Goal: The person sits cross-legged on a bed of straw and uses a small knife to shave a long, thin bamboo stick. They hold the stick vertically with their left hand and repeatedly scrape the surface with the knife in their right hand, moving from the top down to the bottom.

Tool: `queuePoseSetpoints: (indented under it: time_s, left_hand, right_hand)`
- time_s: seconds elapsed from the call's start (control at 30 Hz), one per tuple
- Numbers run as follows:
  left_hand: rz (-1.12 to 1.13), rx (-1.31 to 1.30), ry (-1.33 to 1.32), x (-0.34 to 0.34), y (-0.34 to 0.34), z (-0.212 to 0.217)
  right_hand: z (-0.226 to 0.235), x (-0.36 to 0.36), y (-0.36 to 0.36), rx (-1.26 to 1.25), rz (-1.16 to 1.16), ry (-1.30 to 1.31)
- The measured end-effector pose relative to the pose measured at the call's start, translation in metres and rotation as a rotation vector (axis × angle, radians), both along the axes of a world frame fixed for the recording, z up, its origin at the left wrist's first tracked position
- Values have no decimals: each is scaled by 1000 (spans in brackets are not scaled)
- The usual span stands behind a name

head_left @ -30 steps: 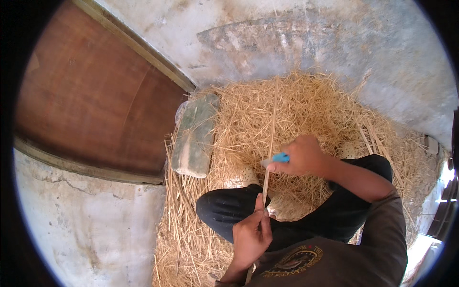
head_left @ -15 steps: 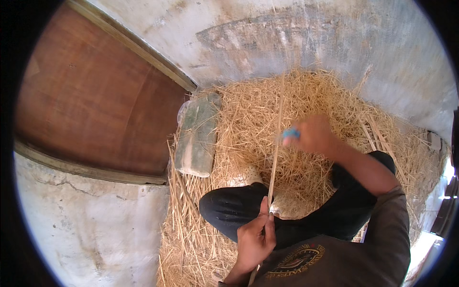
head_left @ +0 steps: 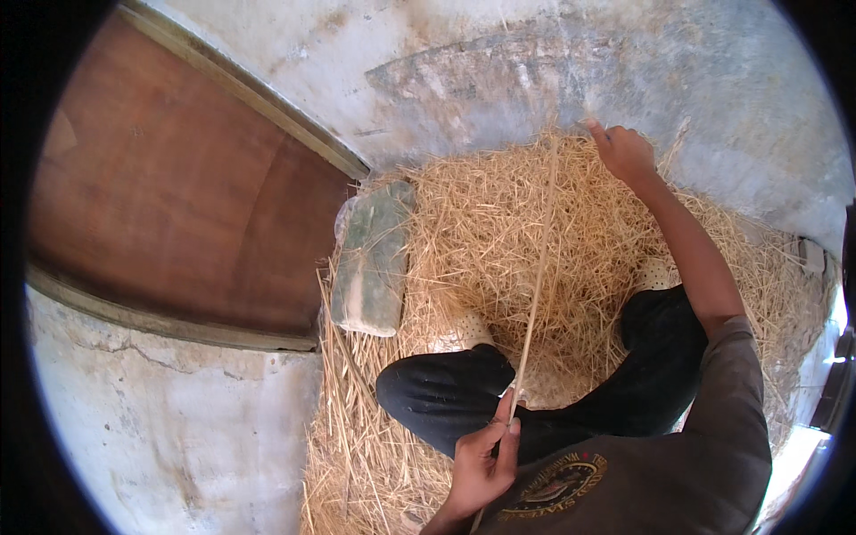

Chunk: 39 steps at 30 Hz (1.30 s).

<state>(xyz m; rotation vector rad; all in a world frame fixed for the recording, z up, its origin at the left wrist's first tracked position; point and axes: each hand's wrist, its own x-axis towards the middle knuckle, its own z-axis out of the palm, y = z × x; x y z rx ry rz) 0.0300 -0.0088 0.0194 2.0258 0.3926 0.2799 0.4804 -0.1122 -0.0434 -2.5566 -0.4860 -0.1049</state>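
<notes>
Steadying the strip [head_left: 540, 272] over straw [head_left: 464, 214] seems the step: the left hand [head_left: 483, 468] pinches it; the right hand [head_left: 626, 153] curls near its far end, grip unclear. The next move likely needs firm pinching.

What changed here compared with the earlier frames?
The right hand swept forward toward the wall; the blue tool it held earlier can't be made out now. The left hand still pinches the long strip; the grey-green block stays put.
</notes>
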Motion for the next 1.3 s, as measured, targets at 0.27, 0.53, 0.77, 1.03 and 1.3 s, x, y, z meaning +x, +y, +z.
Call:
queuePoseSetpoints:
  time_s: [0.27, 0.53, 0.77, 1.03, 1.3]
  left_hand:
    - [167, -787, -3, 18, 21, -16]
    - [156, -713, 62, 24, 11, -6]
    - [150, -464, 156, 25, 4, 9]
    - [150, -348, 241, 23, 3, 11]
    - [107, -253, 173, 24, 4, 13]
  right_hand:
    - [18, -176, 12, 133, 646, -181]
    - [22, -178, 26, 24, 692, -63]
    - [15, -170, 30, 11, 681, -78]
    - [8, -161, 35, -38, 626, 3]
    - [16, -184, 32, 65, 817, -117]
